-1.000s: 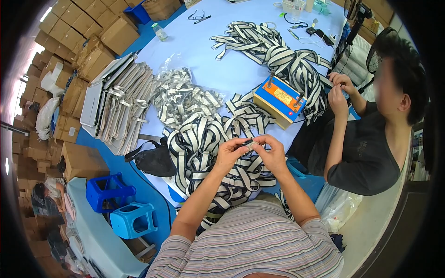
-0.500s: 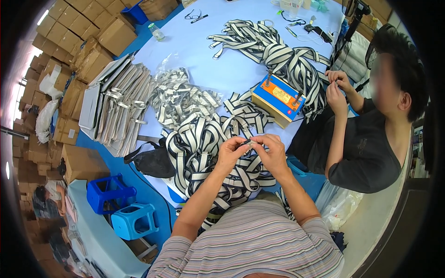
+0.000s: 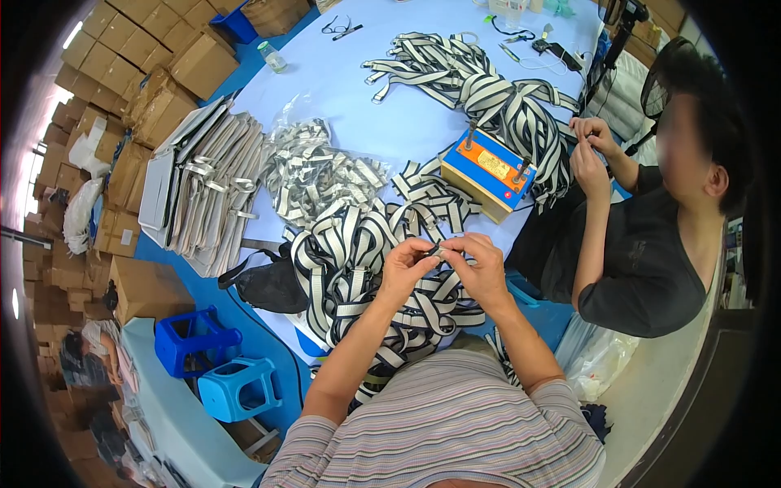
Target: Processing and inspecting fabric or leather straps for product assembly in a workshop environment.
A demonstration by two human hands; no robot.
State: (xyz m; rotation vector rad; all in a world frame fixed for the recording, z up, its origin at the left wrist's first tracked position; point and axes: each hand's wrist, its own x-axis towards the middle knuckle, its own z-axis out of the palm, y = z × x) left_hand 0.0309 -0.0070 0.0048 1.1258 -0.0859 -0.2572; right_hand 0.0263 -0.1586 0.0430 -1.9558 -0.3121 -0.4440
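Observation:
In front of my chest, my left hand (image 3: 404, 268) and my right hand (image 3: 480, 268) meet fingertip to fingertip. Both pinch a small dark-and-light piece (image 3: 437, 250), which looks like the end of a webbing strap; the fingers cover most of it. Below and around them lies a heap of black-and-white webbing straps (image 3: 342, 285), reaching over the table's near edge. Just beyond, a clear plastic bag (image 3: 321, 175) has many short strap pieces in and around it.
On the blue-white table (image 3: 358, 89) stand a blue-orange box-shaped battery (image 3: 488, 167) and a second strap bundle (image 3: 488, 89). To the left are stacked folders (image 3: 211, 187) and a black pouch (image 3: 268, 285). A co-worker (image 3: 643, 244) sits at right; blue stools (image 3: 240, 386) stand at lower left.
My hands stay almost in place, still pinching the small piece. The co-worker's head has shifted slightly, and the view has moved a little.

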